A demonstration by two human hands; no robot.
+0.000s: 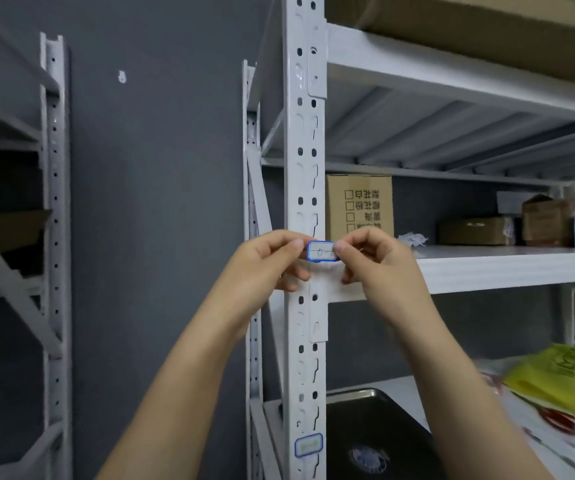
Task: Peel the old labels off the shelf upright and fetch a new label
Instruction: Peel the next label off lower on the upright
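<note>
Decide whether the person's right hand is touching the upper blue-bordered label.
Touching. The head view shows the right hand pinching the right end of the upper blue-bordered label, covering its border.

Both hands raised at the white shelf upright (305,174); left hand (268,261) and right hand (374,259) each pinch one end of a blue-bordered label (322,251). Second blue-bordered label (308,444) stuck well below the grip. Cardboard box (360,206) just above right of it.
</note>
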